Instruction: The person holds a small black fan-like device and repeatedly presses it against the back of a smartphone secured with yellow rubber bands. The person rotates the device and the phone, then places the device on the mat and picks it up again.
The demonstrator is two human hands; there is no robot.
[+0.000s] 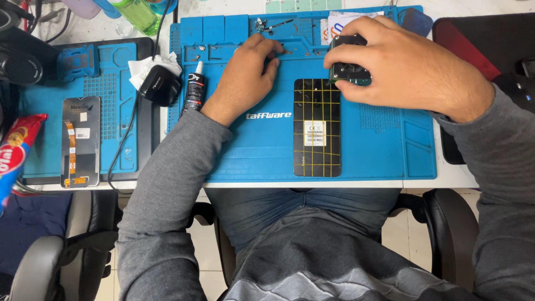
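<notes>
Far left on the bench (462, 177): a snack packet (14, 153), then a phone screen (81, 140) with its orange ribbon, face down on a smaller blue mat (120, 111). Next, a black charger (160, 85) and a glue tube (194, 92) at the edge of the big blue mat (267, 150). Left hand (245, 75) curled, fingertips pinched on a tiny part, likely a screw, in the mat's upper tray. Phone back (316, 127) with yellow grid lines flat mid-mat, untouched. Right hand (398, 64) closed around a small dark green-edged module (348, 67), held at the phone's top edge. Best done slowly: pinch steady, module level, small parts kept inside the tray grooves.
</notes>
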